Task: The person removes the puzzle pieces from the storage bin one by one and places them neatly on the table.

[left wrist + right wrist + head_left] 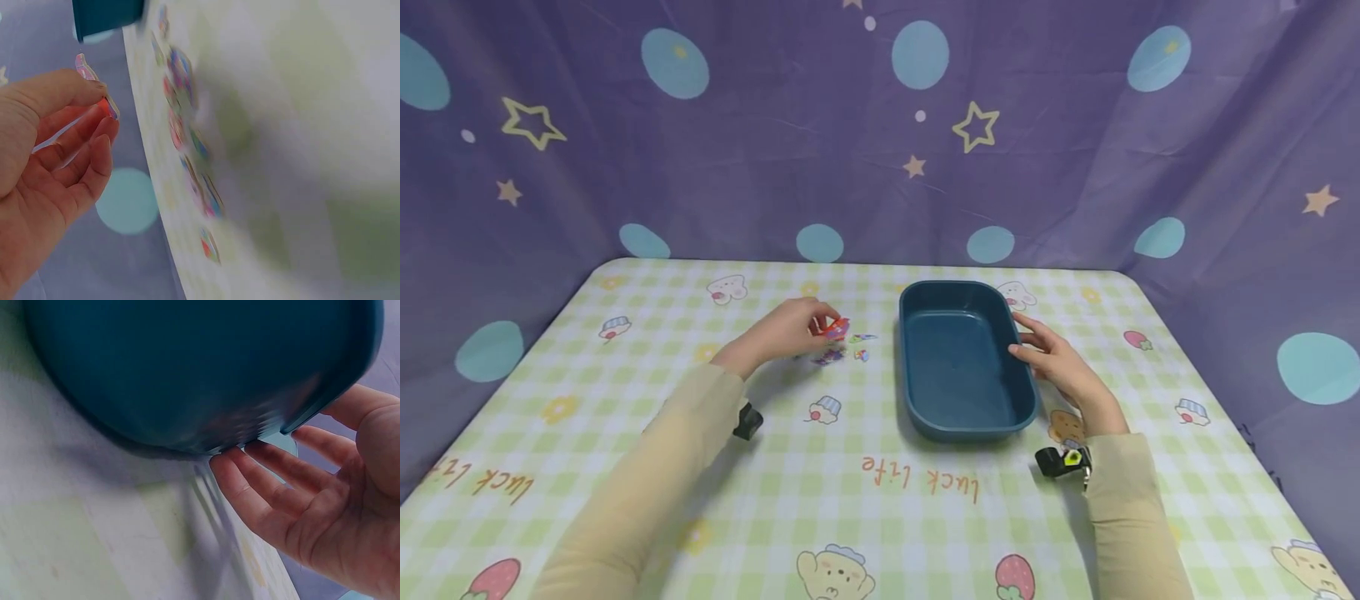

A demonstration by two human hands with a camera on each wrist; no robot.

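My left hand pinches a small flat red and purple piece between thumb and fingers, just above the table. In the left wrist view that piece is glossy, partly hidden by the fingertips. Beneath lie several similar colourful flat pieces, blurred in the left wrist view. A deep blue-green plastic bin stands right of them, bare inside. At its right side, my right hand holds the wall, thumb at the rim and the other fingertips against the outside, as the right wrist view shows.
The table wears a green and white checked cloth with printed cartoons and lettering. A purple curtain with stars and blue dots hangs behind and along the sides. Black wrist cameras are strapped at both wrists.
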